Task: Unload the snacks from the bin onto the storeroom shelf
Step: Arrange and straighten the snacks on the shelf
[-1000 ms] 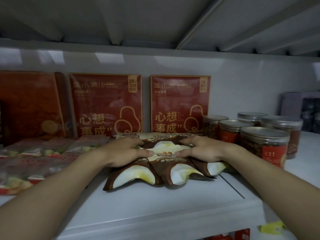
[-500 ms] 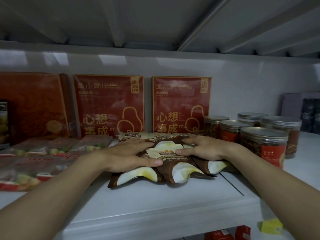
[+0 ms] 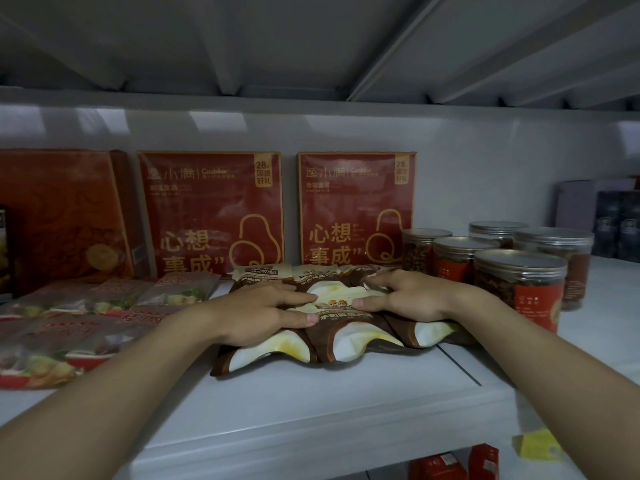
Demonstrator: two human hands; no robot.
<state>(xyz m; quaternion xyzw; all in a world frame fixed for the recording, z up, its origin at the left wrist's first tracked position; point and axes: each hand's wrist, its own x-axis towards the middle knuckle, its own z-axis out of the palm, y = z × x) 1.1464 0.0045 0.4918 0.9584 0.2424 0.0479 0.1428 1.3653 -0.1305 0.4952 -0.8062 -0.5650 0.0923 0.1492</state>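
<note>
The left hand [image 3: 263, 313] and the right hand [image 3: 408, 296] both lie flat on top of a pile of brown and white snack bags [image 3: 349, 344], with fingers mostly straight and pressing down. I can count three bags at the front of the pile. It sits under both palms on the white shelf [image 3: 311, 410], between five jars [image 3: 519, 282] and some flat packs [image 3: 69, 327], in front of two red boxes [image 3: 211, 213].
</note>
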